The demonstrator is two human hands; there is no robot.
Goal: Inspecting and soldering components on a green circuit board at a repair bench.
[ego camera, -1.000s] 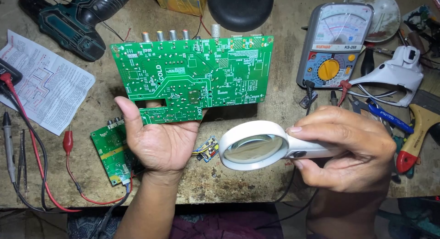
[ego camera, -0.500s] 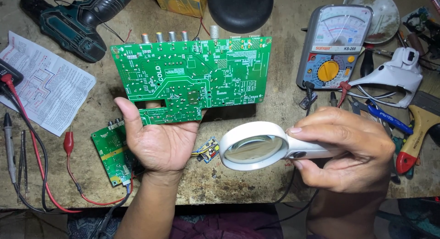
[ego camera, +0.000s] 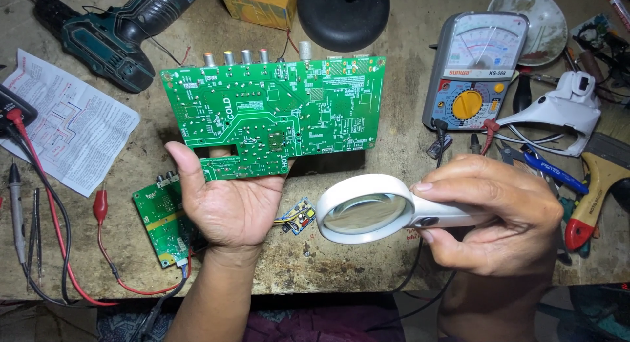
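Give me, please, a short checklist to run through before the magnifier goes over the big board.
1. Big board held firmly: ok; the left hand supports its lower edge, thumb on the left side.
2. Magnifier gripped: ok; the right hand wraps its handle.
3. Lens over the board: not ok; it sits below and right of it, above the bench.
4. Solder side facing up: ok; traces and print show.
5. Lens clean: cannot tell; reflections hide it.
6. Space beneath uncluttered: not ok; a small board and a tiny module lie by the left hand.
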